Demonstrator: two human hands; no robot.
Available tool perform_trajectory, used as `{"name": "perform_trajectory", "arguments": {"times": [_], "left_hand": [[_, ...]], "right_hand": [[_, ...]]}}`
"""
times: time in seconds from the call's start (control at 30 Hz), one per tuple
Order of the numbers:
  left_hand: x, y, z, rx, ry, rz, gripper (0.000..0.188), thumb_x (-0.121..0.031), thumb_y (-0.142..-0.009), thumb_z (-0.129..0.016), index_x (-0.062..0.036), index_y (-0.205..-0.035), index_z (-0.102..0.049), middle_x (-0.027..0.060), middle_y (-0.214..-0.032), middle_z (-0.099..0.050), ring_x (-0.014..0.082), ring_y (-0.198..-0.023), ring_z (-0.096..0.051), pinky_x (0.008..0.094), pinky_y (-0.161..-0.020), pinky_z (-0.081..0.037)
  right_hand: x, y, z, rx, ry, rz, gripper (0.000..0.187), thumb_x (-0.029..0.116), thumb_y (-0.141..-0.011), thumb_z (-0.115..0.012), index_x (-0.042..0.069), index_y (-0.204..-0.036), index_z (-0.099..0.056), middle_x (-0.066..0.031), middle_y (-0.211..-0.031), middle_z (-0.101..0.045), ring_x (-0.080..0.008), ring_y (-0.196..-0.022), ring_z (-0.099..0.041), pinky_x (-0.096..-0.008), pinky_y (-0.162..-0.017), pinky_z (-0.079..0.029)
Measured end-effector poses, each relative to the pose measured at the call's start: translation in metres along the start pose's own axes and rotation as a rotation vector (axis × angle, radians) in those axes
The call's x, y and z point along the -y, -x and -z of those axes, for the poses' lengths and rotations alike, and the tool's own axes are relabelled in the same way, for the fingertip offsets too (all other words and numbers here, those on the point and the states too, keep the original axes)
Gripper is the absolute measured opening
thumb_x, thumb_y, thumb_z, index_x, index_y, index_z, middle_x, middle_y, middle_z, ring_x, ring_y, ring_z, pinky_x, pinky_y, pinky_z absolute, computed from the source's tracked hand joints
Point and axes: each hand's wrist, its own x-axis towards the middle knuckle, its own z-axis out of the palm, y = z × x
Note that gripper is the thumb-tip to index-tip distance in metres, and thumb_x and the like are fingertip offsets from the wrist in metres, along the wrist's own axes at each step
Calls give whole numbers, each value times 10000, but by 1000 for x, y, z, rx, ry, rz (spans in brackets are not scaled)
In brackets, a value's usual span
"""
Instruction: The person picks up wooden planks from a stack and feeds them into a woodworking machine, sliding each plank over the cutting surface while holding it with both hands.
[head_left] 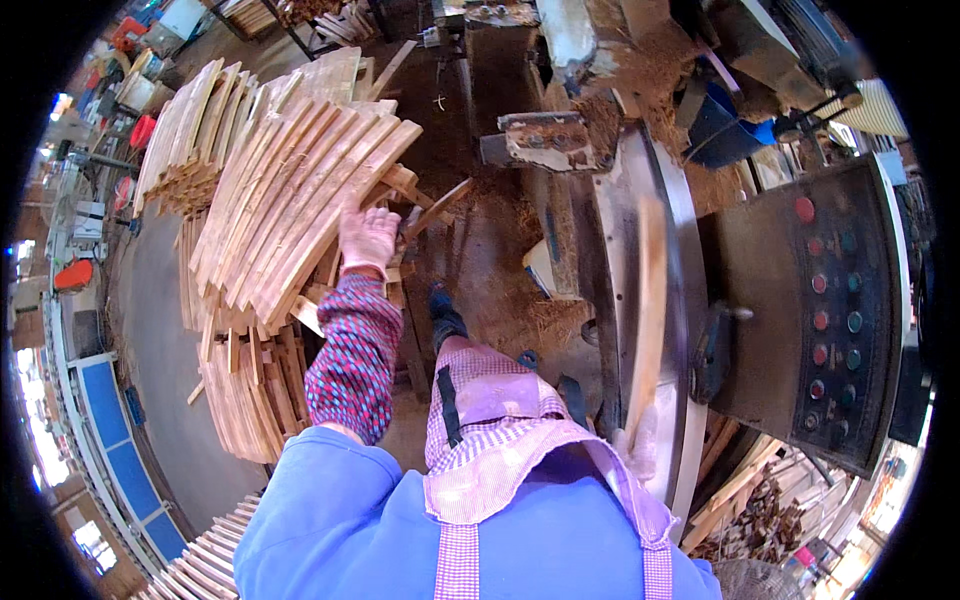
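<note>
My left hand point(367, 238), in a pale glove, reaches to the near right edge of a stack of curved wooden slats point(305, 190). Its thumb lies against the outermost slat, and its partly bent fingers are apart from the thumb; no slat is visibly gripped. At the right, my gloved right hand point(640, 445) is closed around the near end of a single wooden slat point(650, 310). That slat points away from me along the metal edge of a machine table point(675, 240). Hand and slat are blurred.
A control panel point(830, 310) with red and green buttons stands right of the machine table. Beyond it sits a blue bin point(725, 130). More slats are stacked at the lower left point(205, 550). Sawdust covers parts of the machine and floor. Wood scraps point(765, 520) lie at the lower right.
</note>
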Motion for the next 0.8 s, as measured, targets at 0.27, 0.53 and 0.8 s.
{"name": "perform_trajectory", "arguments": {"times": [0.27,0.53,0.8], "left_hand": [[-18,-90,49,95,508,-275,606,-373,-852,-685,-69,-1339,-490,125,-1357,-518,354,-1217,-498,541,-1016,-427],[43,75,61,60,168,-262,365,-354,-859,-674,-161,-1149,-566,6,-1079,-605,195,-1023,-597,418,-891,-529],[71,177,38,288,80,-243,374,-289,-888,-668,-113,-1186,-525,46,-804,-583,198,-725,-594,443,-736,-545]], "right_hand": [[8,-231,-42,11,774,318,578,229,-926,-495,39,-1457,-368,-207,-1476,-390,-406,-1350,-366,-485,-1141,-286],[81,-391,-85,-100,355,476,478,261,-988,-445,61,-1422,-438,-176,-1470,-422,-350,-1324,-435,-439,-1130,-318],[193,-182,-67,574,-245,871,817,388,-745,-759,77,-1422,-422,-218,-1368,-517,-386,-1112,-605,-450,-939,-499]]}}
